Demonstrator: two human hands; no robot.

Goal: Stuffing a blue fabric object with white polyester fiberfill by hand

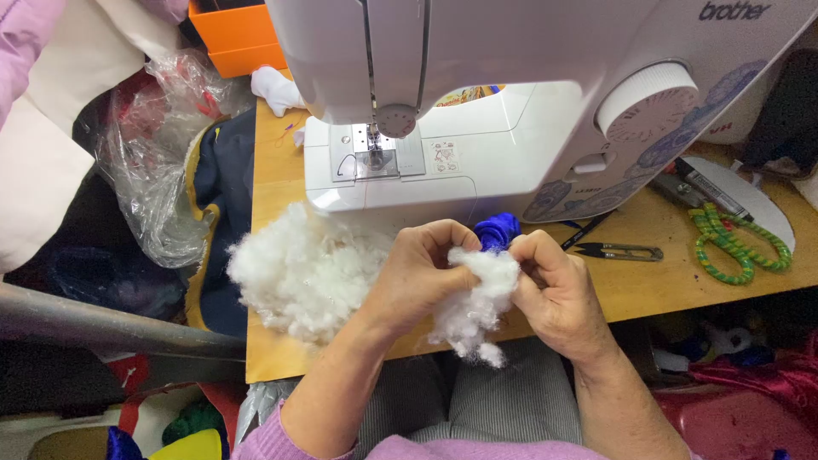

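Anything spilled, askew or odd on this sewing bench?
Nothing looks damaged. A loose heap of white stuffing sits on the wooden table edge left of the sewing machine, some overhanging. Both hands, left hand and right hand, pinch a stuffing tuft against a blue fabric piece. The thread snips lie flat.

Sewing workshop: sewing machine (511, 102), thread snips (618, 251).

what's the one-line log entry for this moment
left hand pinching white stuffing tuft | right hand holding blue fabric piece | stuffing pile on table | sewing machine behind
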